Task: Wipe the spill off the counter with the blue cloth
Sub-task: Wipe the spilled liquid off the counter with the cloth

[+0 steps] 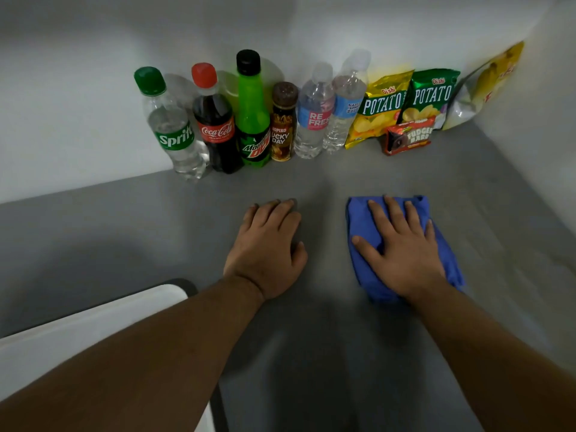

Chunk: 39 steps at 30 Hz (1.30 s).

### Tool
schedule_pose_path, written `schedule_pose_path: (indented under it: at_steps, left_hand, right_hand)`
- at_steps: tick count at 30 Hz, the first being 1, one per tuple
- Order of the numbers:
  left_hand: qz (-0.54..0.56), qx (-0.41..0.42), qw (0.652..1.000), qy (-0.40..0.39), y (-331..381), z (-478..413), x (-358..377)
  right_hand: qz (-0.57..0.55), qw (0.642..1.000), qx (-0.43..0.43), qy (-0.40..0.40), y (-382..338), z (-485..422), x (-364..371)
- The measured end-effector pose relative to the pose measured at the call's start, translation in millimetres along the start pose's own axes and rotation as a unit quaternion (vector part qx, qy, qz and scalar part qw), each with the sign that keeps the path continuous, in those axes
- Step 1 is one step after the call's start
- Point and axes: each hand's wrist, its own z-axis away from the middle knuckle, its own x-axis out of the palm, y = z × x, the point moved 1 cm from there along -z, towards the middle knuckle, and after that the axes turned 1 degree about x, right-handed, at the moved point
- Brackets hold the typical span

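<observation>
Wiping step: right hand (402, 247), grip spread flat, presses the blue cloth (402, 244) on the surface (343, 182); left hand (268, 247) rests open. No spill shows; next, sweep sideways.

A row of drinks and snacks stands along the white wall (78, 120). From left: a Sprite bottle (170, 126) with a green cap, a Coca-Cola bottle (215, 123) with a red cap, a green Mountain Dew bottle (253, 113), a small brown Kopiko bottle (283, 123), then two clear water bottles (314, 113) touching each other. Next come a yellow chip bag (378, 107), a green chip bag (431, 95), a red Fudgee Barr pack (408, 137) in front of them, and a yellow bag (489, 82) leaning in the corner. A white object (78, 325) sits lower left.
</observation>
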Motion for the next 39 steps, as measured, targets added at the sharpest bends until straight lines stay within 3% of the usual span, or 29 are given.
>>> schedule_pose_path:
  at_steps: [3,8,10,14,18,22,26,30,34,36,39]
  left_hand:
    - [-0.002,-0.001,1.0,0.002,1.3,-0.5,-0.6]
    - [-0.004,-0.002,1.0,0.001,1.0,-0.4,-1.3]
    - [-0.007,0.0,1.0,0.002,0.2,0.3,-0.7]
    - [-0.015,-0.001,1.0,-0.002,0.7,0.0,1.0]
    - [-0.02,0.001,1.0,0.0,0.5,-0.4,1.0]
    - [-0.01,0.002,1.0,0.009,0.3,-0.6,0.7]
    - [0.002,0.004,1.0,0.014,-1.8,0.7,1.0]
    - [0.002,0.004,1.0,0.01,-1.0,0.6,1.7]
    - [-0.006,0.006,1.0,0.012,0.2,-0.1,2.8]
    - [-0.01,0.008,1.0,0.016,0.6,-0.5,3.0]
    - [-0.006,0.007,1.0,0.02,0.8,-0.2,3.2]
  right_hand:
    - [0.0,1.0,0.018,-0.003,-32.2,-16.1,0.2]
    - [-0.01,0.991,-0.129,-0.017,-30.7,14.1,3.9]
    - [-0.019,0.989,-0.146,-0.031,-12.9,16.3,2.4]
    - [-0.012,0.997,-0.07,-0.005,-3.9,-15.6,-1.7]
    - [-0.002,1.0,0.004,-0.008,-43.2,-50.1,-4.2]
    - [0.005,0.995,-0.1,-0.017,-59.3,-31.0,-2.3]
    - [-0.014,0.978,-0.204,-0.047,-16.7,-10.6,-4.8]
    - [-0.006,0.991,-0.13,-0.036,12.4,-33.4,-10.0]
    - [0.0,1.0,-0.01,-0.015,-27.7,-68.6,-9.1]
    - [0.004,1.0,-0.019,-0.02,-50.9,-70.0,-7.7]
    - [0.007,0.991,-0.128,-0.03,-56.6,-47.5,-6.0]
